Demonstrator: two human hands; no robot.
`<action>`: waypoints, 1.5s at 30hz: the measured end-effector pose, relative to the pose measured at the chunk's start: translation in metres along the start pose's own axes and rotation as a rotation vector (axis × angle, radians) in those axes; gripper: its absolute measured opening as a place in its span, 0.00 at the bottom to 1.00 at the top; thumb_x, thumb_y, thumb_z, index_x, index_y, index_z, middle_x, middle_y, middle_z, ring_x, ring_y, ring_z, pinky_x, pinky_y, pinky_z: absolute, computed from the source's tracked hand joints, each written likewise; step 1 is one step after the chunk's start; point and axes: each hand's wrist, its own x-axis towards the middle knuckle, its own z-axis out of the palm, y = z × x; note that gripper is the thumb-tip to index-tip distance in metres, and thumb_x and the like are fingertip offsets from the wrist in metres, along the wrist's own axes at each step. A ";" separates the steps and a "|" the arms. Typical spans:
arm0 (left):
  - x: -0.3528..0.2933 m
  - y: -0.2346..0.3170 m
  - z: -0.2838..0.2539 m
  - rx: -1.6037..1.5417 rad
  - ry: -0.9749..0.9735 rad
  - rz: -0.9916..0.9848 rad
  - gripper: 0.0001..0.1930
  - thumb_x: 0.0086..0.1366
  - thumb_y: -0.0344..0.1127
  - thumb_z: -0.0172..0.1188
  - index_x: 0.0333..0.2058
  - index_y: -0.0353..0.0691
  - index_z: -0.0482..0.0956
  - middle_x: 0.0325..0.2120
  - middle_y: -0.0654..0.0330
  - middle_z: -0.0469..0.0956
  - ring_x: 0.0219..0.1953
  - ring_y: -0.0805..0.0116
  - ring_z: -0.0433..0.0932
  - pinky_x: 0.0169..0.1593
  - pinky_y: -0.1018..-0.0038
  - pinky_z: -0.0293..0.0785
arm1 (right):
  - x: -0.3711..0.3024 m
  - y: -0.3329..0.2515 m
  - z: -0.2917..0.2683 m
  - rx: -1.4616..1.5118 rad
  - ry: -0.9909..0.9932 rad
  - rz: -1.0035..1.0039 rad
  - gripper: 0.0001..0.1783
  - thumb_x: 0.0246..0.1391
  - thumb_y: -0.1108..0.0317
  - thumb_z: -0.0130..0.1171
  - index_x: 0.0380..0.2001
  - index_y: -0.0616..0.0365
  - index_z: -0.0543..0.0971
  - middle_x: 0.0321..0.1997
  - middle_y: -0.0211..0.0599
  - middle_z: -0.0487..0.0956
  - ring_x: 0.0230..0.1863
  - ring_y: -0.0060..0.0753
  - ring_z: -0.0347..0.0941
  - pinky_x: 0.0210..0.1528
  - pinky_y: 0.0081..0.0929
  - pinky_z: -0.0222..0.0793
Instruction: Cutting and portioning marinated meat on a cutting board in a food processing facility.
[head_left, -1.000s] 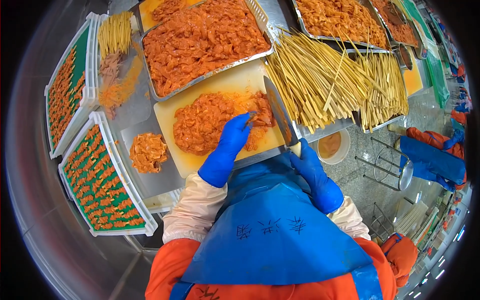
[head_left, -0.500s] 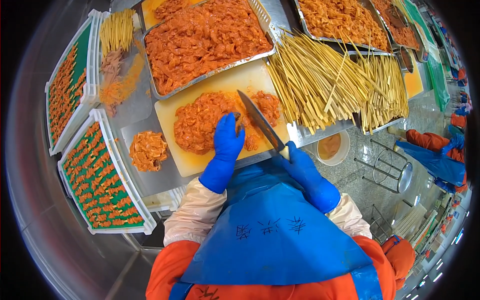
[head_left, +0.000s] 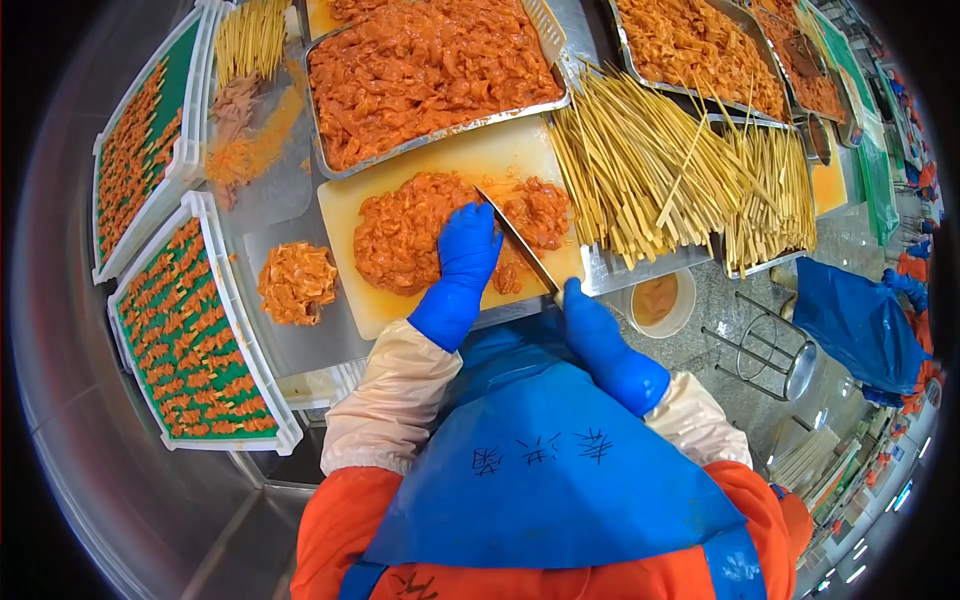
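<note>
Meat [head_left: 400, 235]: orange-red raw pieces, heaped on the left half of a pale cutting board [head_left: 495, 155], just in front of the person.
Second pile [head_left: 540, 213]: a smaller heap of the same meat near the board's right edge, with a few loose bits below it.
Left hand [head_left: 468, 245]: in a blue glove, laid against the right side of the larger heap; its fingers lie close together, pointing away from the body. Whether it grips any meat, or how far it is closed, cannot be told.
Right hand [head_left: 592, 325]: also gloved in blue, wrapped round the handle of a knife at the board's near right corner.
Knife [head_left: 525, 245]: long blade slanting up and left across the board, between the left hand and the smaller pile; its tip is just beside the left fingers.
Beyond the board: a metal tray [head_left: 449, 135] full of meat.
Right of the board: a thick fan of wooden sticks [head_left: 640, 160] on the tabletop [head_left: 310, 350].
Left of the board: a separate clump of meat [head_left: 297, 283], then a white tray [head_left: 247, 325] with rows of skewered meat on green.
</note>
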 end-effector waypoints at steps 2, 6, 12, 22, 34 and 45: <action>0.000 0.003 -0.005 0.019 -0.011 0.019 0.13 0.37 0.32 0.52 0.26 0.41 0.64 0.21 0.55 0.64 0.26 0.58 0.64 0.27 0.68 0.61 | 0.001 0.007 0.003 0.028 0.010 -0.015 0.09 0.41 0.67 0.40 0.24 0.60 0.57 0.19 0.52 0.67 0.22 0.51 0.63 0.22 0.38 0.56; -0.011 -0.004 -0.010 0.098 -0.065 0.164 0.09 0.37 0.29 0.49 0.24 0.42 0.66 0.22 0.56 0.65 0.27 0.59 0.64 0.28 0.68 0.61 | 0.017 0.006 0.000 -0.004 0.151 -0.126 0.11 0.39 0.65 0.43 0.24 0.59 0.57 0.18 0.51 0.67 0.21 0.50 0.63 0.20 0.37 0.56; -0.040 0.021 -0.019 -0.014 0.040 0.313 0.09 0.41 0.29 0.46 0.25 0.45 0.69 0.27 0.58 0.66 0.31 0.60 0.64 0.33 0.67 0.59 | -0.002 0.013 -0.016 0.234 0.040 -0.008 0.14 0.37 0.63 0.45 0.27 0.59 0.59 0.19 0.52 0.67 0.22 0.48 0.64 0.22 0.34 0.58; 0.001 0.033 -0.004 0.166 0.014 0.202 0.18 0.43 0.36 0.48 0.38 0.44 0.62 0.38 0.57 0.59 0.45 0.60 0.53 0.46 0.63 0.46 | -0.014 0.017 -0.049 0.818 0.162 0.291 0.17 0.37 0.71 0.46 0.35 0.56 0.58 0.12 0.32 0.63 0.08 0.18 0.59 0.08 0.14 0.54; 0.008 0.017 0.016 0.303 -0.134 0.321 0.09 0.42 0.36 0.47 0.26 0.42 0.65 0.30 0.56 0.62 0.36 0.59 0.60 0.42 0.66 0.54 | -0.015 0.020 -0.052 0.796 0.138 0.255 0.19 0.37 0.69 0.47 0.35 0.60 0.58 0.12 0.33 0.64 0.10 0.19 0.61 0.10 0.16 0.56; -0.041 0.010 -0.002 0.373 -0.184 0.339 0.19 0.47 0.37 0.42 0.41 0.47 0.59 0.46 0.63 0.53 0.49 0.65 0.49 0.48 0.55 0.37 | -0.002 0.015 -0.053 0.765 0.087 0.191 0.19 0.38 0.70 0.46 0.37 0.56 0.57 0.11 0.32 0.63 0.09 0.18 0.59 0.08 0.14 0.54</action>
